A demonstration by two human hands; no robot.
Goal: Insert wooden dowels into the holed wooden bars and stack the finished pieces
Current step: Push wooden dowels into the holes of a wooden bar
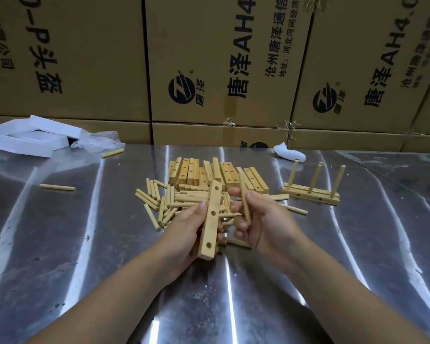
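My left hand point(184, 232) grips a holed wooden bar point(211, 220), held lengthwise with three holes facing up. My right hand point(261, 224) pinches a wooden dowel point(244, 198) that stands nearly upright just right of the bar, apart from it. Behind my hands lies a heap of loose dowels point(159, 202) and a pile of holed bars point(209, 173). A finished piece point(310, 193), bars with three upright dowels, stands on the metal table at the right.
Two stray dowels point(57, 187) point(112, 152) lie at the left of the steel table point(72, 244). White foam pieces point(27, 139) and a crumpled plastic bag point(98, 142) sit at the back left, a white scrap point(289, 152) at the back right. Cardboard boxes point(221, 70) wall the far edge.
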